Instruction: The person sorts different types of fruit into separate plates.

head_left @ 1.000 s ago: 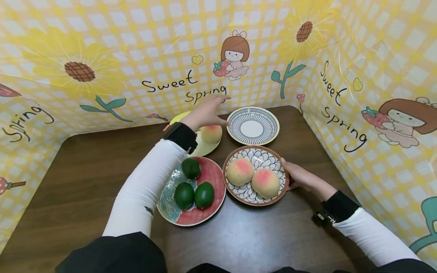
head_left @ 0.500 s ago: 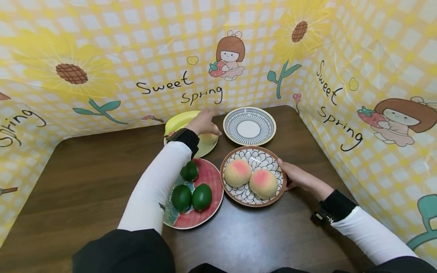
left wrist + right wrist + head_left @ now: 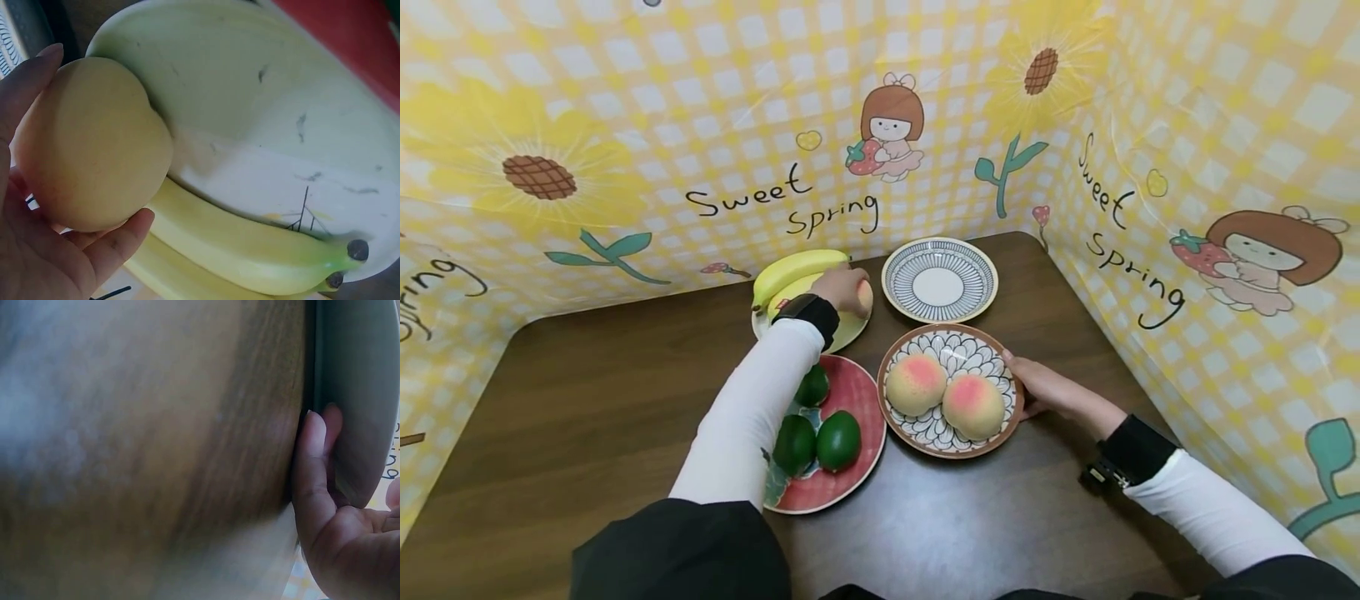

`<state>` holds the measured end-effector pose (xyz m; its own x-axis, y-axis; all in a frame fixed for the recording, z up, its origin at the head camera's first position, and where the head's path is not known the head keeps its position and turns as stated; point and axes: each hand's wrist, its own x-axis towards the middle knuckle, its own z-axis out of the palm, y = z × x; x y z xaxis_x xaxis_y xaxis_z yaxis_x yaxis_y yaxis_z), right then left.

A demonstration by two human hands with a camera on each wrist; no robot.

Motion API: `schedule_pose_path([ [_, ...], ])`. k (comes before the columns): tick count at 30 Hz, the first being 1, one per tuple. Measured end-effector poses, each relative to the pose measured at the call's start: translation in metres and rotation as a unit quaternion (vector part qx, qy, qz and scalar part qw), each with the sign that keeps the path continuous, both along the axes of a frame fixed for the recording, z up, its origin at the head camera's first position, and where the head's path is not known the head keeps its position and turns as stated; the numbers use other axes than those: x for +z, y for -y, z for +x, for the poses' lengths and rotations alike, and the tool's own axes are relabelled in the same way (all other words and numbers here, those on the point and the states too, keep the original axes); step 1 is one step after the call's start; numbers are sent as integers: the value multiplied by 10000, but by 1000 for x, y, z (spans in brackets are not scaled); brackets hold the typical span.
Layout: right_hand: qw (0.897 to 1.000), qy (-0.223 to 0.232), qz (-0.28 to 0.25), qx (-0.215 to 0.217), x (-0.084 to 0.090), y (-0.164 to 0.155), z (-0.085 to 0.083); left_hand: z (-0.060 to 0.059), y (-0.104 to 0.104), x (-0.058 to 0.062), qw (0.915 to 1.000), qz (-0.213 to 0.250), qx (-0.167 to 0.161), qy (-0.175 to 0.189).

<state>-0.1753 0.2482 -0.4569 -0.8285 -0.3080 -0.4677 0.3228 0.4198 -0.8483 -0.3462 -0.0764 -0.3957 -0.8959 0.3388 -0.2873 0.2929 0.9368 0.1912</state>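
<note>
My left hand [image 3: 838,287] reaches over a pale yellow plate [image 3: 850,335] at the back. Its thumb and fingers curl round a peach [image 3: 94,144], as the left wrist view shows. Beside the peach on that plate lie yellow bananas [image 3: 793,271]. My right hand [image 3: 1048,387] grips the right rim of a brown-rimmed petal-patterned plate [image 3: 955,350], thumb at the rim and fingers underneath. In the right wrist view the fingers [image 3: 310,462] lie under the plate's pale underside [image 3: 362,381]. Two more peaches [image 3: 973,406] sit on the petal-patterned plate.
A red and teal plate [image 3: 867,425] with dark green oval fruits [image 3: 838,442] stands front left, partly behind my left sleeve. A blue-striped plate [image 3: 938,286] stands at the back right. A yellow checked cloth [image 3: 730,125] walls the wooden table [image 3: 587,417] at the back and right.
My left hand has come down from above the yellow plate onto its peach and now grips it. The right hand keeps its hold on the patterned plate. The view has shifted slightly.
</note>
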Motion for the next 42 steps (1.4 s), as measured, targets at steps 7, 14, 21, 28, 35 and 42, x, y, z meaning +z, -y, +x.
schedule_pose_path([
  [7,9999,32,1,-114,-4,2,1,1,1,-8,9997,182,128,129],
  [14,10000,2,95,13,-2,3,1,6,0,14,9972,706,-241,-24],
  [21,9998,-90,189,-34,-2,1,-1,9,-25,64,9887,1218,-610,-619],
  [28,9996,-100,252,-87,-2,1,2,34,-64,81,9805,1299,-1223,-820],
  [35,9997,-123,180,-94,0,1,2,62,-99,58,9729,1239,-1866,-582],
  [42,9998,-100,179,-43,1,1,0,83,-118,31,9760,841,-2006,115],
])
